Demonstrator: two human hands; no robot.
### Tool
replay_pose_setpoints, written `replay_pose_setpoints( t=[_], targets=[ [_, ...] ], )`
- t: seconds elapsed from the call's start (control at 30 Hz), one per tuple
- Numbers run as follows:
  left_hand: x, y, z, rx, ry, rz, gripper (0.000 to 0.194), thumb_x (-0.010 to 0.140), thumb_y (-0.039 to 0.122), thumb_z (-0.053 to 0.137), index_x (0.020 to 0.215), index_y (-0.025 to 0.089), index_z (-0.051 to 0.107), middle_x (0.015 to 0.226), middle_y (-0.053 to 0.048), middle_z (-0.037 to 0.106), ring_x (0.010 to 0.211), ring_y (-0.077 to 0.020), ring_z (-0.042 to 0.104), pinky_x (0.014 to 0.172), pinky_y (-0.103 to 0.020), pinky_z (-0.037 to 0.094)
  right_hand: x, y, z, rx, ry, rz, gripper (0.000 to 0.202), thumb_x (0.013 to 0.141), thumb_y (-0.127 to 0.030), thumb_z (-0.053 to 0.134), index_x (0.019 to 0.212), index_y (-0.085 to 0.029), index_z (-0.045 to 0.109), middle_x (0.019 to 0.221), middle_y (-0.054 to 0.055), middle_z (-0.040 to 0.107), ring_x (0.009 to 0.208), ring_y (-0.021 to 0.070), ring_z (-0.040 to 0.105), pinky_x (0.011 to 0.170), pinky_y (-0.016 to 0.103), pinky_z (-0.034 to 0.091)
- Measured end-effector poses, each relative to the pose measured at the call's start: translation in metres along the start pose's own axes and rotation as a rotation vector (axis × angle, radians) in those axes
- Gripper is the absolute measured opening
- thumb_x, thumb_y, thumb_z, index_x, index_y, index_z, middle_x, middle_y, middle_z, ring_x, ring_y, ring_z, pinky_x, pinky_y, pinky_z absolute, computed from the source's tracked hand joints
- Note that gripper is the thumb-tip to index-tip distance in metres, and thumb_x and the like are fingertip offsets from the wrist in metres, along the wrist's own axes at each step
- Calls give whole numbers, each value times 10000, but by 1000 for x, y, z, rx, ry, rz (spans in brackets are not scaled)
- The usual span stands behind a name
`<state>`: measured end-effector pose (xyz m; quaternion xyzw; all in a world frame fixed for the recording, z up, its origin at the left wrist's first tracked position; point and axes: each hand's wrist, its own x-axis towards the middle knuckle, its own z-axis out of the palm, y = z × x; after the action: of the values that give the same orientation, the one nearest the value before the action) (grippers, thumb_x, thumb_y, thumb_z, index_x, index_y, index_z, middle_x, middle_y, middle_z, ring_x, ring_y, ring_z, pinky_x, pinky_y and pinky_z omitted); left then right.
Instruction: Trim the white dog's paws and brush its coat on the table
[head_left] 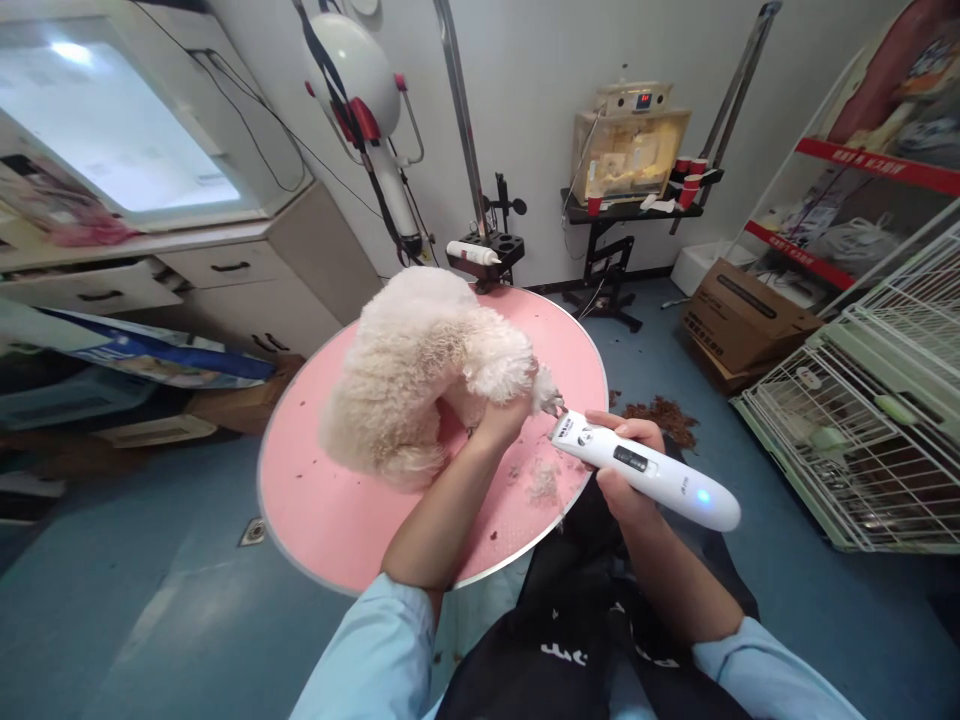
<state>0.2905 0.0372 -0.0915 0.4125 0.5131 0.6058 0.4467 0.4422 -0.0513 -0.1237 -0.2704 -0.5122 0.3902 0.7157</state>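
A fluffy cream-white dog point(420, 360) stands on a round pink table point(322, 520), its head out of sight. My left hand point(511, 412) is wrapped round one of its legs, just behind the paw point(547, 392). In my right hand point(630, 470) is a white clipper point(660, 480) with a blue light lit. The clipper's blade end is at the paw's tip, close to the claws. Loose tufts of cut fur point(544, 483) lie on the table below the paw.
Behind the table are a metal post point(461, 110), a holder point(506, 245) with a white bottle point(472, 252), and a white dryer point(356, 75). Wire cages point(885, 430) and a cardboard box point(742, 315) are at right. Brown fur point(664, 420) lies on the floor.
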Motion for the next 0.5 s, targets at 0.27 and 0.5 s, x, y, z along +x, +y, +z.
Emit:
replay_pose_setpoints(
  t=[0.27, 0.5],
  targets=[
    [2, -5, -3, 74, -6, 92, 299, 801, 452, 742, 880, 212, 582, 897, -62, 660, 888, -217, 654, 825, -354, 559, 2, 9, 18, 117, 12, 88, 510, 763, -533, 826, 1061, -310, 477, 1241, 90, 709, 942, 253, 752, 606, 327, 604],
    [3, 5, -2, 0, -75, 65, 316, 809, 466, 745, 771, 210, 565, 756, -33, 637, 741, -186, 632, 686, -320, 556, 1, 5, 23, 34, -14, 62, 479, 785, -481, 821, 1091, -314, 492, 1287, 87, 681, 1016, 257, 728, 783, 404, 614]
  ],
)
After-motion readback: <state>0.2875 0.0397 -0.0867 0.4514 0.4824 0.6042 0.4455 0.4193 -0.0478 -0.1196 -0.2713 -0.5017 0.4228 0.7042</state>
